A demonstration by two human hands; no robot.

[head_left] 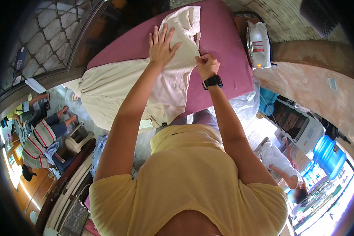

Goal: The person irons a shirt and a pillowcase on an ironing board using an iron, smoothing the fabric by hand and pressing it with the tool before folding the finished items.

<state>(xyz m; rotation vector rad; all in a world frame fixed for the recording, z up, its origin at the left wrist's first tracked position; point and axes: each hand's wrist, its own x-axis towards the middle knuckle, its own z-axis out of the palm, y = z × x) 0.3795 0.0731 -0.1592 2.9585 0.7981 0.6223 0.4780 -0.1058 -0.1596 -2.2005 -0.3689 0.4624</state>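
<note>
One cream garment (175,80), spread on a maroon-covered ironing board (226,41), lay beneath the flat, splayed left hand (162,49) and left of the right hand (207,66), which pinched its edge.

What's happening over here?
A person in a yellow top has a cream garment spread over a maroon-covered board. The left hand lies open and flat on the cloth, while the right hand pinches the garment's edge. A white iron sits off to the right, beside the board, with an orange light showing; neither hand is touching it.
</note>
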